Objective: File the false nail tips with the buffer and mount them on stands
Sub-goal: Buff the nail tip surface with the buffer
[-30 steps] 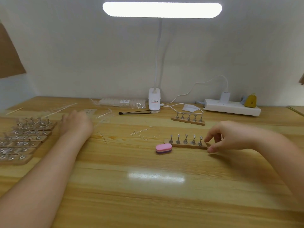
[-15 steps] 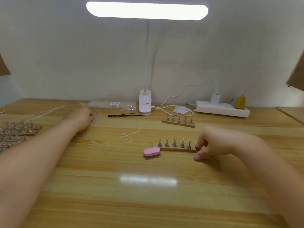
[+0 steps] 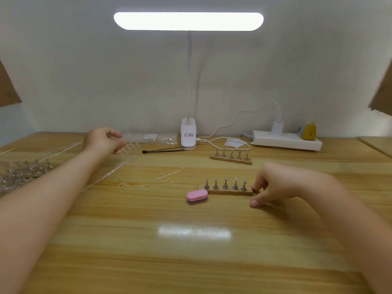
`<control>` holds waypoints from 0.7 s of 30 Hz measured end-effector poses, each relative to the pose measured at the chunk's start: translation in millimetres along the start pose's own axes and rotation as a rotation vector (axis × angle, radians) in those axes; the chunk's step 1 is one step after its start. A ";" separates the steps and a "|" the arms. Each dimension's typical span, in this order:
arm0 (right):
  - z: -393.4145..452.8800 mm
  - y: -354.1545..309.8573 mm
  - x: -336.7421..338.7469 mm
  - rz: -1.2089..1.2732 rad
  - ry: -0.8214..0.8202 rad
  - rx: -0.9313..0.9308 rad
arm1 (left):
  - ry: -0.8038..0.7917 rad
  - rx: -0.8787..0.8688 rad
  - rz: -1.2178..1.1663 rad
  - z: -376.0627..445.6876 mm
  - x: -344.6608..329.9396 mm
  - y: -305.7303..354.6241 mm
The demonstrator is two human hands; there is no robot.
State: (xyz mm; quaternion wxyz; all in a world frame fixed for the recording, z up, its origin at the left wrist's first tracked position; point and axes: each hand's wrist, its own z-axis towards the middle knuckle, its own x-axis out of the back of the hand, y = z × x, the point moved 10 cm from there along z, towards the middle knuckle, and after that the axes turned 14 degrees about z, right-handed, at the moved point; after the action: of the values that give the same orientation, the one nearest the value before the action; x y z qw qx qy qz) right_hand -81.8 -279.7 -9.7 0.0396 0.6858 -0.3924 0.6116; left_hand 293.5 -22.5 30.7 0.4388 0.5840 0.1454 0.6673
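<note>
Left hand reaches to the far left of the table, fingers curled around a clear strip of false nail tips by the plastic pack. The strip looks pinched, but it is transparent and partly blurred, so the exact contact is uncertain. Right hand sits mid-right, fingers curled, fingertips touching the right end of the near stand, a wooden bar with five metal pegs; thumb rests on the table just near of it. Pink buffer lies untouched, touching or just beside the stand's left end. A second stand sits farther back, near the lamp base.

Risks, judged from this layout:
- The tips are clear and thin; a loose strip could snag on the other strips lying across the left table and drag them along.
- Small broken-off pieces lie just far-left of the near stand; a sweep of the left forearm could scatter them.
- Pushing the stand leftward would knock the buffer away.
- The pegs look narrow and upright; a sideways bump from the right hand could tip the bar.
- The filled stands at the far left sit under the left arm's path back.

Writing: a white label on the plastic pack and a label with a red line on the lamp base, both too small to read. No brand legible anywhere.
</note>
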 end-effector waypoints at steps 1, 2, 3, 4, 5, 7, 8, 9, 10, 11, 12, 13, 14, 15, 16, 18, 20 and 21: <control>-0.6 -0.5 0.1 0.004 -0.006 -0.003 | -0.002 0.007 -0.035 -2.8 0.9 3.4; -1.4 -1.4 0.0 0.001 -0.014 -0.004 | -0.004 0.011 -0.082 -5.9 1.7 8.0; -2.4 -2.8 0.0 -0.014 -0.026 -0.002 | -0.013 0.012 -0.145 -9.9 1.4 14.6; -4.1 -4.6 -0.1 -0.039 -0.041 0.000 | -0.035 0.013 -0.217 -15.3 -0.4 23.2; -6.3 -6.8 0.6 -0.073 -0.052 0.004 | -0.071 0.011 -0.286 -22.3 -3.7 33.3; -12.4 -12.8 10.1 -0.163 -0.012 0.011 | -0.166 0.015 -0.386 -41.4 -14.1 55.1; -16.4 -18.3 19.7 -0.220 0.053 0.024 | -0.218 0.023 -0.430 -53.6 -20.1 65.7; -20.8 -27.0 30.9 -0.268 0.141 0.060 | -0.273 0.032 -0.484 -66.9 -26.3 76.4; -26.0 -38.8 40.9 -0.273 0.233 0.125 | -0.329 0.040 -0.544 -81.3 -32.3 87.3; -32.3 -52.7 48.1 -0.195 0.308 0.214 | -0.384 0.042 -0.603 -96.0 -38.3 98.8; -38.8 -65.6 52.3 -0.038 0.352 0.301 | -0.439 0.035 -0.660 -111.3 -44.3 110.8; -44.0 -76.1 52.8 0.185 0.351 0.364 | -0.491 0.021 -0.715 -126.3 -50.1 123.1; -47.0 -84.2 48.6 0.445 0.302 0.397 | -0.536 0.008 -0.763 -140.0 -55.6 133.9; -47.3 -90.6 40.3 0.688 0.218 0.407 | -0.569 -0.005 -0.794 -151.7 -60.6 142.4; -45.7 -94.6 31.3 0.895 0.139 0.399 | -0.591 -0.019 -0.808 -161.3 -65.2 148.5; -41.8 -96.7 18.9 1.193 0.053 0.369 | -0.596 -0.058 -0.795 -174.0 -70.7 154.2; -38.8 -93.4 14.2 1.358 0.051 0.328 | -0.537 -0.114 -0.718 -179.4 -69.6 154.4; -37.5 -91.1 12.5 1.401 0.063 0.309 | -0.491 -0.156 -0.655 -180.4 -67.0 154.5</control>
State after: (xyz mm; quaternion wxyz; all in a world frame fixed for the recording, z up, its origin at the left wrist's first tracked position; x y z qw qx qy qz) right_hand -59.4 -203.1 49.3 -0.4485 0.2525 -0.6481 0.5613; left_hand 61.1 -104.2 46.5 0.6924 0.6137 0.1634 0.3425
